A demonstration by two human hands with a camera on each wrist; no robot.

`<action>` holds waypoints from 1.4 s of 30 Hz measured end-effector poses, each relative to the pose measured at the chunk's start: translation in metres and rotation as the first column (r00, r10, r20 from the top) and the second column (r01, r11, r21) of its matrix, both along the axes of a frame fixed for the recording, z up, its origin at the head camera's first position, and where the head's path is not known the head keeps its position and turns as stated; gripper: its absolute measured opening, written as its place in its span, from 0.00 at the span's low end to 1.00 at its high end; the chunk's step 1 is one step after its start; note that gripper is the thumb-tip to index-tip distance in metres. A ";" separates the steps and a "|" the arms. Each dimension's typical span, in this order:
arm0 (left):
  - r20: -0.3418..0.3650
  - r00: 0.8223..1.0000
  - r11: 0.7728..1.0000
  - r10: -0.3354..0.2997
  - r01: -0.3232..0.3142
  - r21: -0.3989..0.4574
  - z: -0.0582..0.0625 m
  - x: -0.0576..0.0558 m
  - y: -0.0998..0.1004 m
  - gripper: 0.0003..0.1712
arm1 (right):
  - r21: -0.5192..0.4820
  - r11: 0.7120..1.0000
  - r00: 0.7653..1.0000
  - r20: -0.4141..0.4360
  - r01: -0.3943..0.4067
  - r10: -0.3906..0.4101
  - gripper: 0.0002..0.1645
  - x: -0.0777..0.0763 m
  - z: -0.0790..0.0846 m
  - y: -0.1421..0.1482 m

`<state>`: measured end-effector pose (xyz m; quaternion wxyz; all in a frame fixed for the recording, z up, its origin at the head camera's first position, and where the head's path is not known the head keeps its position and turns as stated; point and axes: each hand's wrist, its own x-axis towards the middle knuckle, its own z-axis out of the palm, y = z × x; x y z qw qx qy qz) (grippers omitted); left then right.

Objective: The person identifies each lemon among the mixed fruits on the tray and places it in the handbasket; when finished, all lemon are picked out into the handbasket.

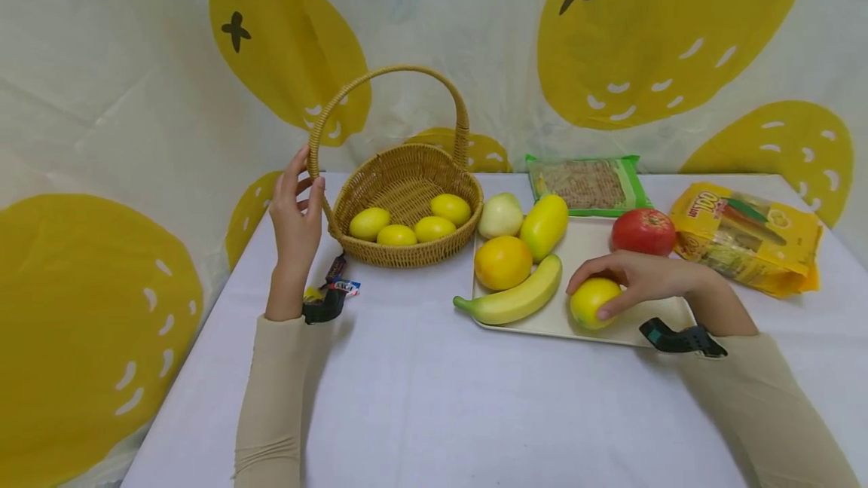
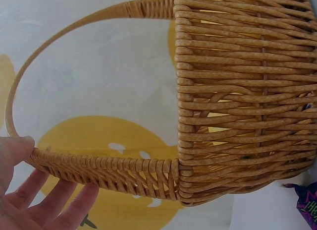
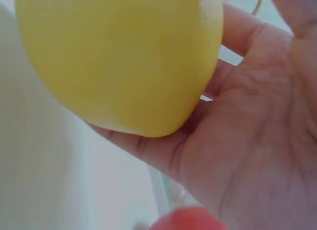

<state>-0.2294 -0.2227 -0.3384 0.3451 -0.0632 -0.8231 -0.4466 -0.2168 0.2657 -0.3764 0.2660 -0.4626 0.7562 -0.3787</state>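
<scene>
A wicker basket (image 1: 407, 253) with a tall arched handle stands at the back left, several lemons (image 1: 434, 229) lying in it. My left hand (image 1: 297, 213) holds the left side of the basket's handle (image 2: 109, 170), thumb on one side and fingers on the other. Over the right part of a cream tray (image 1: 563, 243), my right hand (image 1: 634, 277) grips a lemon (image 1: 594, 303) between thumb and fingers. Up close in the right wrist view, the same yellow lemon (image 3: 124, 61) fills the upper left. Whether it touches the tray cannot be told.
On the tray's left are a banana (image 1: 518, 300), an orange-yellow fruit (image 1: 503, 263), a long yellow fruit (image 1: 545, 227) and a pale round one (image 1: 501, 215). A red tomato-like fruit (image 1: 643, 232), a green-edged packet (image 1: 586, 185) and a yellow bag (image 1: 746, 239) sit behind and right. Small wrappers (image 1: 342, 285) lie near the left wrist.
</scene>
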 end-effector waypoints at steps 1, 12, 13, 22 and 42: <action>0.001 1.000 1.000 0.000 0.000 -0.002 0.000 0.000 0.000 0.27 | -0.013 1.000 1.000 -0.008 -0.010 0.010 0.22 -0.002 0.002 -0.004; -0.003 1.000 1.000 0.010 -0.010 -0.006 0.000 0.000 0.001 0.26 | -0.031 0.987 0.987 0.008 0.159 -0.159 0.23 -0.025 0.030 -0.062; -0.003 1.000 1.000 0.013 -0.013 -0.008 0.000 0.000 0.001 0.26 | -0.022 0.984 0.984 0.012 0.177 -0.177 0.23 -0.026 0.032 -0.069; 0.009 1.000 1.000 0.016 -0.016 -0.018 0.000 0.000 0.002 0.27 | -0.071 0.982 0.985 0.013 0.174 -0.174 0.25 -0.035 0.045 -0.127; -0.022 1.000 1.000 0.017 -0.018 -0.025 0.000 -0.001 0.001 0.26 | -0.198 0.882 0.902 0.035 0.428 -0.430 0.27 -0.064 0.034 -0.223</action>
